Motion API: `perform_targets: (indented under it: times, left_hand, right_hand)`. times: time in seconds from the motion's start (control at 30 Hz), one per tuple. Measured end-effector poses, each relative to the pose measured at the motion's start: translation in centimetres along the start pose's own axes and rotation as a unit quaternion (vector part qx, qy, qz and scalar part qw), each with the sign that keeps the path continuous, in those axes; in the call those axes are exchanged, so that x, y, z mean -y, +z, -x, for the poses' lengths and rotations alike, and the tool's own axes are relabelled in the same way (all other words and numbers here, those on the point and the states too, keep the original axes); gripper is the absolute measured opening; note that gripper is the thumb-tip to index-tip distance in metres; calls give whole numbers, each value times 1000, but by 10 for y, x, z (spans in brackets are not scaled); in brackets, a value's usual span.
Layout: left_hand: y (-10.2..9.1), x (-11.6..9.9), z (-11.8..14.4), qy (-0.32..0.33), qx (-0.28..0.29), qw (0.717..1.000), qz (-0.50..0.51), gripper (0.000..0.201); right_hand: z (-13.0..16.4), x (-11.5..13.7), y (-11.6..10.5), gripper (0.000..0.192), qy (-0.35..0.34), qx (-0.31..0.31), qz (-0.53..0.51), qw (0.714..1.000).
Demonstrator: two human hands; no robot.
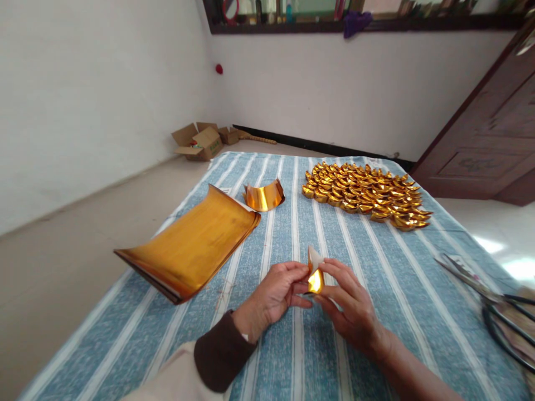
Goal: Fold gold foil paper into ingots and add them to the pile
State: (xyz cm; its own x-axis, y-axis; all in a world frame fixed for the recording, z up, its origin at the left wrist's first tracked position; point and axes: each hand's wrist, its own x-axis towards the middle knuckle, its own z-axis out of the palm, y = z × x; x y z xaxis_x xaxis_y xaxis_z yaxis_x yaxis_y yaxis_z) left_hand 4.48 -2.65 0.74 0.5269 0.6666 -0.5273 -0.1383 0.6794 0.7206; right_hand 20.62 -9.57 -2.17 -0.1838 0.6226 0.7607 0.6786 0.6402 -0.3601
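Observation:
A small piece of gold foil paper (316, 282), partly folded and showing a pale underside at its upper tip, is held between my two hands above the striped cloth. The thumb and fingers of my left hand (279, 291) pinch its left edge. On the other side, my right hand (349, 301) grips it with its fingertips. Beyond them, at the back right, rows of folded gold paper ingots (361, 192) stand close together. A short curved stack of gold foil strips (264, 196) lies behind my hands, slightly left.
Large gold foil sheets (192, 242) lie stacked at the left, edges curling up. Open black-handled scissors (487, 292) rest near the right edge. A blue-and-white striped cloth (371, 356) covers the table. Cardboard boxes (200, 142) sit on the floor beyond; a brown door (485, 128) stands right.

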Motion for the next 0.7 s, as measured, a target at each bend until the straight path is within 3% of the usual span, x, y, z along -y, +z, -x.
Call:
perform_targets:
  times: [0.33, 0.7]
  left_hand:
    - [8, 9, 0, 99, -66, 993, -21, 6]
    - [14, 13, 3, 125, -52, 991, 11, 10]
  right_hand:
    - [5, -5, 5, 8, 164, -12, -68, 984]
    - [2, -2, 4, 16, 294, 11, -183, 938]
